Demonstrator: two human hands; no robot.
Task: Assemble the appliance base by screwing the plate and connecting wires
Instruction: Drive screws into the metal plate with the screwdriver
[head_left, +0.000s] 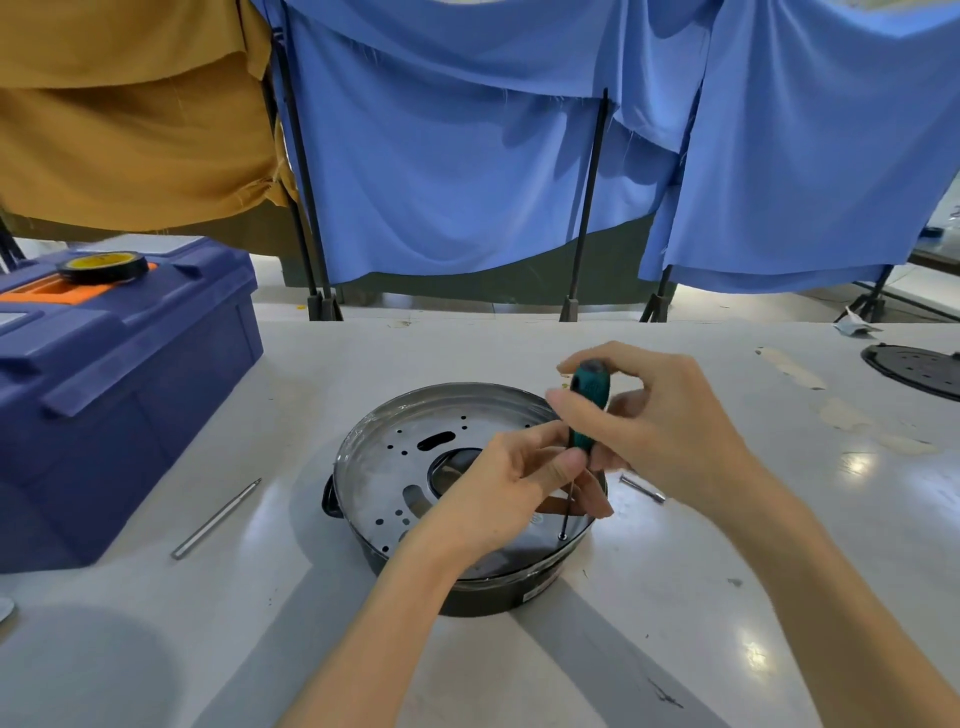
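A round black appliance base (498, 590) sits mid-table, with a perforated metal plate (395, 452) lying inside it. A green-handled screwdriver (588, 395) stands nearly upright over the plate's right edge, its tip on a screw (562, 535). My right hand (660, 421) grips the handle from the right. My left hand (511, 486) pinches the lower end of the handle and covers part of the plate. No wires show.
A blue toolbox (119, 395) stands at the left with a roll of black tape (102, 266) on its lid. A loose metal shaft (217, 518) lies left of the base, and another bit (642, 488) lies to its right. A black round cover (917, 370) lies far right.
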